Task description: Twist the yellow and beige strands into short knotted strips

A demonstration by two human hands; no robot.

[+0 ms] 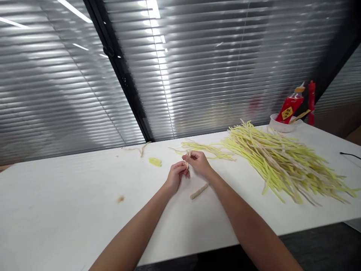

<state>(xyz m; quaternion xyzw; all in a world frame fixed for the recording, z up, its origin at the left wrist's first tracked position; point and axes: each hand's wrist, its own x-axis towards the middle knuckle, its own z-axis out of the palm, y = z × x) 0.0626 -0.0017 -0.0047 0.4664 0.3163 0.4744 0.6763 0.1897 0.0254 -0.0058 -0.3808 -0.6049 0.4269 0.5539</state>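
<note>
My left hand (pixel 176 175) and my right hand (pixel 199 162) meet over the middle of the white table (pixel 70 195). Together they pinch a small beige fuzzy stem piece (pixel 187 155), which sticks up between the fingers. A short beige stem (pixel 199 191) lies on the table just below my hands. A big pile of yellow and beige fuzzy stems (pixel 282 158) spreads across the right side of the table, and a thinner bunch (pixel 205 147) reaches from it toward my right hand.
A small yellow piece (pixel 155 162) and a bent beige stem (pixel 139 148) lie left of my hands, and a tiny brown scrap (pixel 121 198) nearer the front. A white bowl (pixel 282 123) holds red packets at the back right. A black cable (pixel 349 155) lies at the right edge. Window blinds stand behind.
</note>
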